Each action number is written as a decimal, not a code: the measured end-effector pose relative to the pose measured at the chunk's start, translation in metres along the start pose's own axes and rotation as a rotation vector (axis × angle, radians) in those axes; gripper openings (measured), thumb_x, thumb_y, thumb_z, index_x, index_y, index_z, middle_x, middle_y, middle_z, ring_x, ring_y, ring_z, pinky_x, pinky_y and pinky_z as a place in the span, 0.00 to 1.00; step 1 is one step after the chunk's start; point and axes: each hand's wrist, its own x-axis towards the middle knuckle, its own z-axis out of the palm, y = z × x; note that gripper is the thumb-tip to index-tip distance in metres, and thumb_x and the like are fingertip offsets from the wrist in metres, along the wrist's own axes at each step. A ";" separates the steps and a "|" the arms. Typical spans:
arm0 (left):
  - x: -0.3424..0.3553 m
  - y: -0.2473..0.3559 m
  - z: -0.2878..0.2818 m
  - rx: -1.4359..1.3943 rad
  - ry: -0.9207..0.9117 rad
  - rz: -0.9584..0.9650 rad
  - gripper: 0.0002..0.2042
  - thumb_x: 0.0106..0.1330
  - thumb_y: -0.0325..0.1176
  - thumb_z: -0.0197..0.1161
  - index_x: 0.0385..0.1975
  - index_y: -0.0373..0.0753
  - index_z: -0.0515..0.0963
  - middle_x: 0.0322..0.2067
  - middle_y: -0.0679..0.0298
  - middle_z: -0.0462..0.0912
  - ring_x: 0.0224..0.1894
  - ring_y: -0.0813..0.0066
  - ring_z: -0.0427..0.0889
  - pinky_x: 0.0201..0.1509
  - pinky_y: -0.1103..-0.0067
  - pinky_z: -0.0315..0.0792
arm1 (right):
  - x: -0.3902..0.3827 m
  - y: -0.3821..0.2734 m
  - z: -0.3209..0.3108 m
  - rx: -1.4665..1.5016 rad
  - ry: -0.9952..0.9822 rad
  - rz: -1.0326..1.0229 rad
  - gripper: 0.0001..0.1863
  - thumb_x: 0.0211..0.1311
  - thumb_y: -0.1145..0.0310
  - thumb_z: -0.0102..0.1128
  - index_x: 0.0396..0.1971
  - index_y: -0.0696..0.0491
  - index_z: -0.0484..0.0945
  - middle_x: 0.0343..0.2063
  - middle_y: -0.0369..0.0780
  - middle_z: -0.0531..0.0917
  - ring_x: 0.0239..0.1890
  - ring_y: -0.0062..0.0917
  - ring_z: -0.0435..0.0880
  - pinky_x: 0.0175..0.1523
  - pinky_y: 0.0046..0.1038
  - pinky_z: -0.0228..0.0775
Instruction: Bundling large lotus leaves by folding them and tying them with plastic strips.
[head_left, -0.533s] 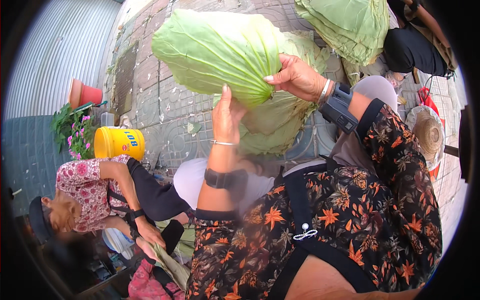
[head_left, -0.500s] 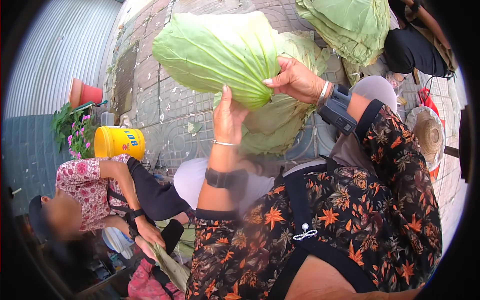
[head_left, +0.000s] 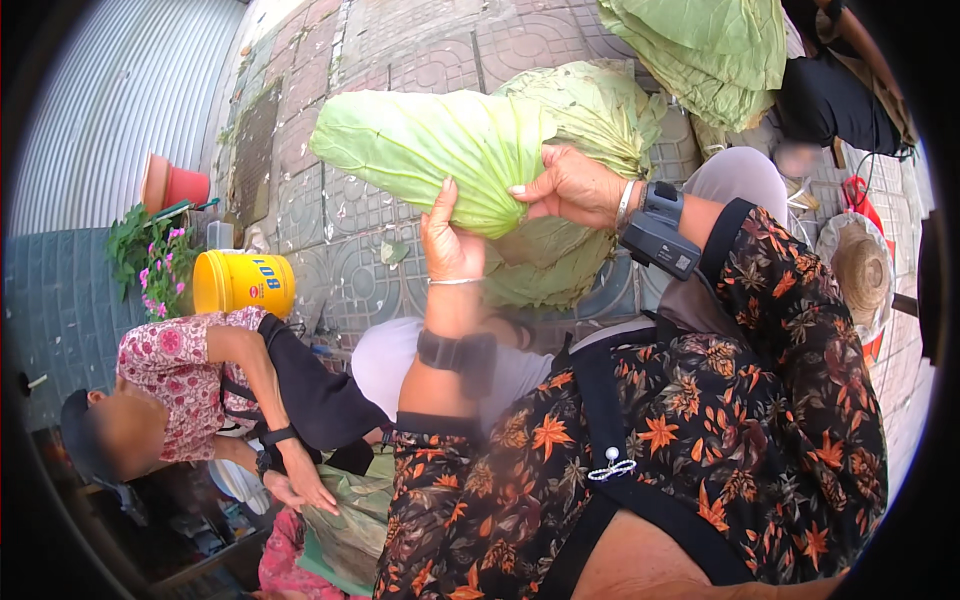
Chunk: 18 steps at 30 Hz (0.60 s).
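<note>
In front of me I hold a large pale green leaf (head_left: pixel 420 150), its veins fanning out from the near end. Whether it is one folded leaf or several together, I cannot tell. My left hand (head_left: pixel 455 245) grips the near edge, thumb on top and fingers underneath. At the near right end my right hand (head_left: pixel 580 188) pinches the leaf where the veins meet. Beneath and behind it, a heap of similar, duller leaves (head_left: pixel 590 110) lies on the paving. The leaf hides part of the heap.
Another big stack of leaves (head_left: pixel 700 60) lies at the far right, beside a person's dark-clothed leg (head_left: pixel 825 105). At left, a co-worker's hand (head_left: pixel 310 480) rests by more leaves (head_left: pixel 355 515). A yellow bucket (head_left: pixel 245 283), red pot (head_left: pixel 180 187) and straw hat (head_left: pixel 860 265) stand around.
My hands have lowered the leaf toward me, and it now shows a narrower, more tilted side. The co-worker's hand has opened out over the leaves at lower left.
</note>
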 end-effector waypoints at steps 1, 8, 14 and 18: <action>0.001 0.001 -0.002 0.010 0.046 0.027 0.23 0.62 0.26 0.60 0.58 0.34 0.65 0.55 0.59 0.72 0.56 0.65 0.71 0.62 0.68 0.65 | 0.000 0.001 0.002 0.011 0.006 0.008 0.20 0.59 0.83 0.54 0.53 0.58 0.70 0.49 0.41 0.77 0.52 0.30 0.77 0.57 0.36 0.72; 0.002 0.015 0.002 0.139 0.169 0.183 0.22 0.57 0.17 0.60 0.54 0.32 0.69 0.50 0.57 0.76 0.51 0.64 0.75 0.58 0.69 0.68 | -0.008 -0.007 0.011 -0.183 0.135 0.220 0.16 0.58 0.76 0.59 0.47 0.60 0.73 0.41 0.46 0.80 0.40 0.29 0.83 0.42 0.31 0.79; -0.012 0.031 0.010 0.418 0.209 0.429 0.22 0.55 0.14 0.60 0.53 0.31 0.69 0.49 0.56 0.77 0.49 0.67 0.77 0.56 0.72 0.69 | -0.001 -0.018 0.005 -0.753 0.329 -0.207 0.15 0.55 0.67 0.66 0.39 0.58 0.76 0.34 0.39 0.80 0.36 0.22 0.80 0.39 0.24 0.76; -0.029 0.021 0.027 0.441 0.161 0.458 0.21 0.56 0.15 0.61 0.51 0.31 0.70 0.48 0.57 0.77 0.48 0.69 0.77 0.56 0.74 0.70 | -0.004 -0.013 0.007 -0.708 0.225 -0.334 0.21 0.55 0.67 0.66 0.48 0.59 0.74 0.42 0.41 0.80 0.46 0.24 0.78 0.50 0.27 0.72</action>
